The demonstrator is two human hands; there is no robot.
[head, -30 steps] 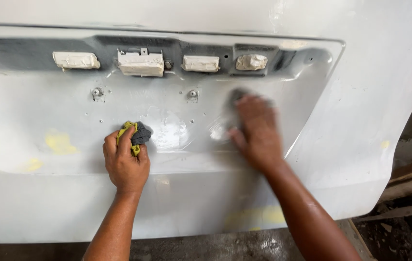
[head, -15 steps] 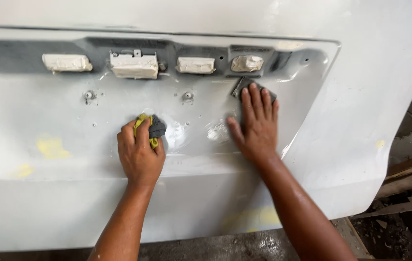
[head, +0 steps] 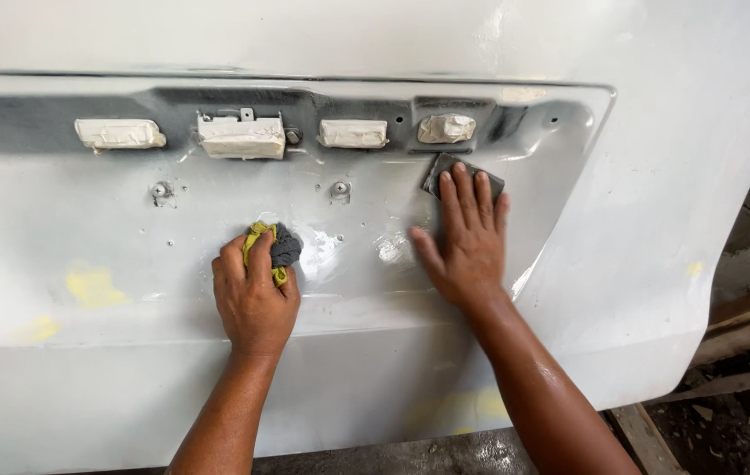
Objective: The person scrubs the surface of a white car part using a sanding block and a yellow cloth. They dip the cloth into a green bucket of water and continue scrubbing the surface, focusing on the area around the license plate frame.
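left hand (head: 254,299) fist clamped on soft rag (head: 276,249) | right hand (head: 470,242) fingers together, flat, pinning thin, limp-looking abrasive sheet (head: 445,171) near panel (head: 639,229) top edge

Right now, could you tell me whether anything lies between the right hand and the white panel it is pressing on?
Yes. A dark grey abrasive sheet lies flat under the fingers of the right hand, between them and the white panel. The left hand likewise presses a yellow and grey cloth against the panel.
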